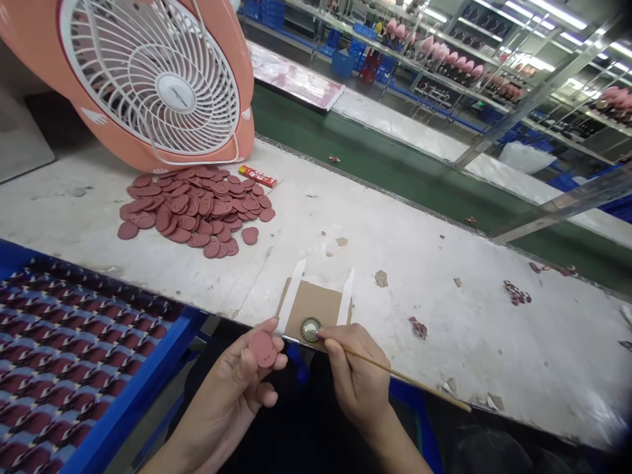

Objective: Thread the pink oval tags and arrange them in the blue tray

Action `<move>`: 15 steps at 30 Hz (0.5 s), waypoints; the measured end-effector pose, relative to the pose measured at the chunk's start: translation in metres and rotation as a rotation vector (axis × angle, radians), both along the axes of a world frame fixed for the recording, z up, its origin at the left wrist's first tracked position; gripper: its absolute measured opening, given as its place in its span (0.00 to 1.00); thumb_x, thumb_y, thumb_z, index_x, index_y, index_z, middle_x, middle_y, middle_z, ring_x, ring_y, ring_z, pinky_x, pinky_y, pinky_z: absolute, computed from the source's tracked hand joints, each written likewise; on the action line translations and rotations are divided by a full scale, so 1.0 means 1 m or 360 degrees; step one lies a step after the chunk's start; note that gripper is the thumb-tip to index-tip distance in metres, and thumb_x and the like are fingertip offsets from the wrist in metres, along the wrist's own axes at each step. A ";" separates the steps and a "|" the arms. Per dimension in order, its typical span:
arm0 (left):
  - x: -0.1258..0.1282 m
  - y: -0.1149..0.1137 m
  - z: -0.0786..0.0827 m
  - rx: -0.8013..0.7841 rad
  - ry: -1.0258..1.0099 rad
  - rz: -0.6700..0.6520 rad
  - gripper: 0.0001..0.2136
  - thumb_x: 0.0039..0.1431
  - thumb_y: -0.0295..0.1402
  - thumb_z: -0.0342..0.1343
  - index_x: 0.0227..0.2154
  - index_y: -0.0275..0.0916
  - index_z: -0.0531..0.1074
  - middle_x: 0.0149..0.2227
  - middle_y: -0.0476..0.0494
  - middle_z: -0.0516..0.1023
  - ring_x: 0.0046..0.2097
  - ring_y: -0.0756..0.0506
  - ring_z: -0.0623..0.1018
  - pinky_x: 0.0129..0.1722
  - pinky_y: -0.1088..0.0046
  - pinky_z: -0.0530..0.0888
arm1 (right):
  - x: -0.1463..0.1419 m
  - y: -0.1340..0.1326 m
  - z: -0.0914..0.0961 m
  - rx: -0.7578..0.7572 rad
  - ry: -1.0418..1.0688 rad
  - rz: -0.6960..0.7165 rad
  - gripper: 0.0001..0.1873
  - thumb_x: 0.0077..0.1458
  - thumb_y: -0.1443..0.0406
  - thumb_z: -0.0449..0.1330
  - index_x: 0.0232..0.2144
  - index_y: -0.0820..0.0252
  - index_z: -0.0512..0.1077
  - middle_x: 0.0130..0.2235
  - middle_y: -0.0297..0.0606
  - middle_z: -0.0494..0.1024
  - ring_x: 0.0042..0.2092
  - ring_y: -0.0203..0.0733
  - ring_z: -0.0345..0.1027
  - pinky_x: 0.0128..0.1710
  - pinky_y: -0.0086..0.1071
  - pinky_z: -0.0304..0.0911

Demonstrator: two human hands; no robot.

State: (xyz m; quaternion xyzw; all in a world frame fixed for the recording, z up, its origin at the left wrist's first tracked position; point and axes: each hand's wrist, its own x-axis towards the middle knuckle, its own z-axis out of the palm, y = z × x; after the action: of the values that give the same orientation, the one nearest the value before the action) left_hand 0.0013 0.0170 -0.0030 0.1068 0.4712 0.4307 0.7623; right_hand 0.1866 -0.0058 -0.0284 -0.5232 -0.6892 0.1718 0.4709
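My left hand [237,375] pinches a flat, rounded pink disc [263,349] between thumb and fingers. My right hand [358,375] grips a thin wooden stick [405,377], its tip by a round metal-rimmed button [311,329]. That button lies at the near edge of a brown cardboard square [313,309], which has white strips [291,296] along its sides. I cannot tell whether the stick touches the button. A loose pile of similar pink discs [197,210] lies on the white table [345,217], beyond my hands.
A blue tray [74,368] of patterned pieces sits at lower left. A salmon-coloured fan [158,79] stands behind the pile, with a small red box [257,176] beside it. Scraps dot the table's right side. Beyond it run a green belt [375,131] and shelves.
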 end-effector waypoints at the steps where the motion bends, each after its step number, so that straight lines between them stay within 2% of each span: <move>1: 0.000 0.001 -0.001 0.0003 0.0007 -0.0008 0.24 0.36 0.44 0.75 0.40 0.44 0.83 0.34 0.47 0.80 0.33 0.49 0.79 0.20 0.83 0.74 | 0.000 0.001 -0.001 0.0001 -0.0020 0.0006 0.10 0.69 0.71 0.53 0.45 0.59 0.74 0.39 0.37 0.77 0.39 0.41 0.70 0.38 0.32 0.65; 5: 0.000 0.002 0.001 0.0011 -0.0010 -0.0038 0.22 0.36 0.44 0.75 0.37 0.44 0.84 0.32 0.47 0.81 0.32 0.50 0.79 0.22 0.84 0.74 | 0.000 0.000 0.004 0.0039 0.0021 -0.0024 0.10 0.69 0.71 0.53 0.44 0.60 0.74 0.38 0.38 0.76 0.38 0.40 0.70 0.37 0.32 0.65; 10: 0.005 -0.001 0.003 0.0048 -0.0036 -0.0137 0.21 0.34 0.46 0.76 0.33 0.42 0.84 0.30 0.46 0.83 0.30 0.50 0.80 0.22 0.84 0.73 | -0.004 -0.014 0.025 0.0121 0.0270 -0.0111 0.12 0.71 0.70 0.50 0.44 0.61 0.74 0.36 0.39 0.75 0.35 0.39 0.70 0.32 0.31 0.66; 15: 0.008 -0.006 -0.009 0.0117 -0.0255 -0.0346 0.19 0.36 0.44 0.76 0.34 0.44 0.85 0.30 0.44 0.85 0.28 0.50 0.79 0.23 0.83 0.73 | -0.014 -0.024 0.044 0.0282 0.0417 0.0052 0.12 0.74 0.67 0.50 0.44 0.68 0.73 0.35 0.41 0.75 0.33 0.38 0.70 0.30 0.31 0.66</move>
State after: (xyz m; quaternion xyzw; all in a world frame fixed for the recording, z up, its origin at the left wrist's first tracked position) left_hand 0.0095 0.0113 -0.0124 0.1503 0.3782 0.3698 0.8352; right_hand 0.1728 -0.0300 0.0153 -0.4414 -0.6427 0.1849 0.5983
